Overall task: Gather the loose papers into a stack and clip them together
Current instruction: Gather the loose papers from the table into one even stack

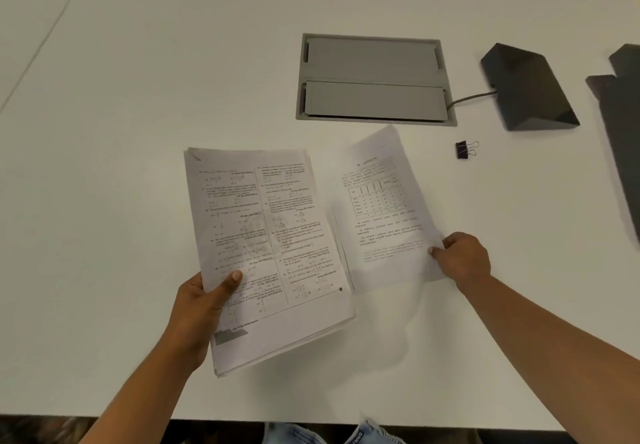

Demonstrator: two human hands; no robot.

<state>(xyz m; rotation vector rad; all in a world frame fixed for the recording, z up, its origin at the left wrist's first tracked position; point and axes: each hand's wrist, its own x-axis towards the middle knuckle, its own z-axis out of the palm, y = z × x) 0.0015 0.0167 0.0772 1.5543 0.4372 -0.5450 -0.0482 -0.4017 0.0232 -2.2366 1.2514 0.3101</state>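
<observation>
Matt printed paper sheets (266, 236), smooth white table (138, 97), black metal clip (462, 150)

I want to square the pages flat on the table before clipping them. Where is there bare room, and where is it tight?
Bare table lies left of the stack and the grey hatch. The right is crowded: binder clip, black wedge, and the sheet in the right hand.

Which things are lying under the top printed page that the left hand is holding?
Under the top page, edges of several more sheets show, fanned at the bottom. Their print is covered. The left hand fingers are hidden beneath.
</observation>
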